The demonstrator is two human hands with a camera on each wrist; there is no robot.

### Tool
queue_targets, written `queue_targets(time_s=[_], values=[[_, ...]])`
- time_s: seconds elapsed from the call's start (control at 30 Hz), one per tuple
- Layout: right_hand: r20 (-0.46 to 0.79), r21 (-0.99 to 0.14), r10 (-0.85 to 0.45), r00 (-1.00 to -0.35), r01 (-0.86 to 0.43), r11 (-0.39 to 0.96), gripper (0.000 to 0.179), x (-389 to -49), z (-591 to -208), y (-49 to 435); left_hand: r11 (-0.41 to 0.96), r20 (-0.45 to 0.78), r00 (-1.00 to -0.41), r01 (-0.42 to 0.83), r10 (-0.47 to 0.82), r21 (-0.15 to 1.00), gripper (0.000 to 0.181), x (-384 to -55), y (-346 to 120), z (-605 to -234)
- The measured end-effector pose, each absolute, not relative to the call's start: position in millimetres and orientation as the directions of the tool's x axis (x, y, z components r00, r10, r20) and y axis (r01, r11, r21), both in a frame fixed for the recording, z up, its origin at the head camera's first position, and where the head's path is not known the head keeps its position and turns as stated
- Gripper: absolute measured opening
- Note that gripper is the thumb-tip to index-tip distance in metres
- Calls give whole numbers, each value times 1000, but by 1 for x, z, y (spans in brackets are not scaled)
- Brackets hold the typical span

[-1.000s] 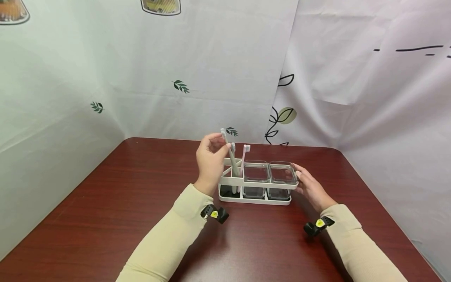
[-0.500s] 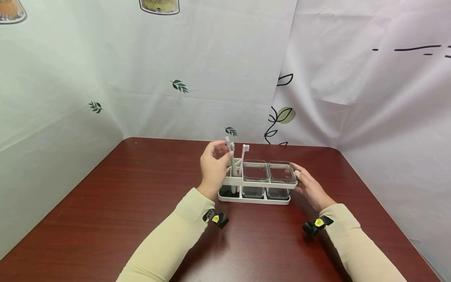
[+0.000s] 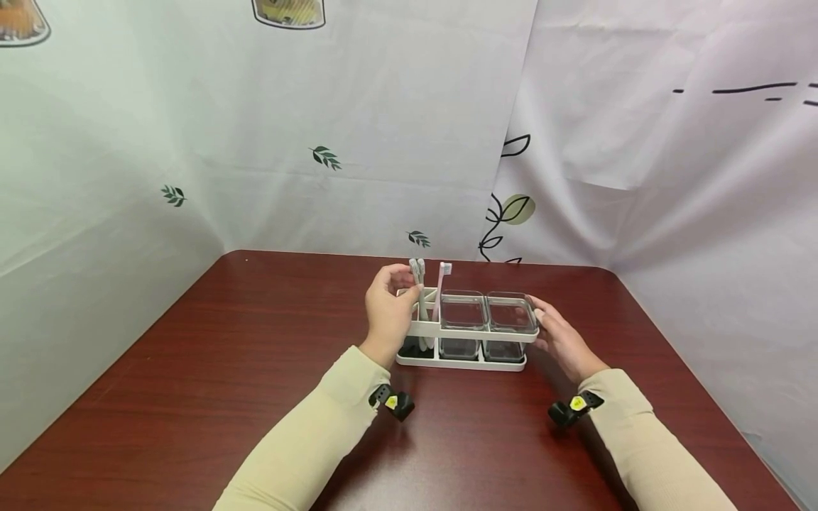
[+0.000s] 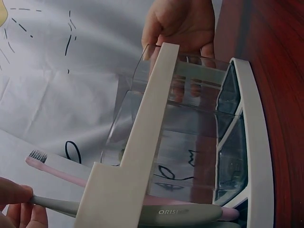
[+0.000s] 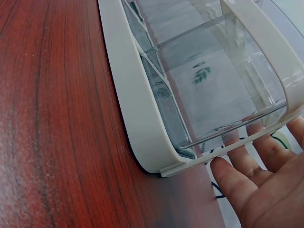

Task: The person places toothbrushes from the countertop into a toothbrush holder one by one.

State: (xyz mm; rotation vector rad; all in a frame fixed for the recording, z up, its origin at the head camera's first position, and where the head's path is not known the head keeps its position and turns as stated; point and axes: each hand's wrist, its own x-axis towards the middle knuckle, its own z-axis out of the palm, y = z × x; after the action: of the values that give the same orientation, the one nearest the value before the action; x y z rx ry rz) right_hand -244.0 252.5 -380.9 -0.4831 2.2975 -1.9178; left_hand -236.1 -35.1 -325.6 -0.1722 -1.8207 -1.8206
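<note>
My left hand (image 3: pixel 388 312) pinches a grey-green toothbrush (image 4: pixel 180 214) near its head; the brush stands in the left part of a white toothbrush holder (image 3: pixel 473 332). Right beside it a second pale brush head shows in the head view. A pink toothbrush (image 3: pixel 442 284) leans in the same section, bristles facing right. Two clear cups, a left one (image 3: pixel 464 311) and a right one (image 3: pixel 513 314), sit in the holder's right part. My right hand (image 3: pixel 565 344) touches the holder's right end with extended fingers (image 5: pixel 266 147), thumb by the upper rim.
The holder stands on a dark red-brown wooden table (image 3: pixel 255 341), towards its far side. White printed cloth (image 3: pixel 409 121) hangs behind and at both sides. Black wrist straps with small cameras sit on both sleeves (image 3: pixel 307 426).
My left hand has lowered with the grey-green toothbrush, which now stands deeper and more upright, its head level with the brush beside it. My right hand stays at the holder's right end.
</note>
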Motion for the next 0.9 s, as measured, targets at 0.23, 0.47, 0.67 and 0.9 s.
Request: queue_targets(time_s=[0.23, 0.47, 0.67, 0.9], values=[[124, -973, -299, -946, -175, 149, 63, -243, -381, 253, 83, 440, -854, 435, -279, 897, 26, -237, -35, -329], [134, -973, -299, -945, -183, 142, 62, -242, -380, 252, 105, 411, -868, 398, -279, 911, 24, -237, -35, -329], [138, -972, -301, -943, -188, 143, 62, -242, -380, 253, 134, 400, -870, 377, -290, 917, 24, -239, -34, -330], [117, -976, -294, -949, -165, 144, 64, -243, -381, 252, 148, 369, -885, 340, -285, 929, 23, -239, -34, -328]])
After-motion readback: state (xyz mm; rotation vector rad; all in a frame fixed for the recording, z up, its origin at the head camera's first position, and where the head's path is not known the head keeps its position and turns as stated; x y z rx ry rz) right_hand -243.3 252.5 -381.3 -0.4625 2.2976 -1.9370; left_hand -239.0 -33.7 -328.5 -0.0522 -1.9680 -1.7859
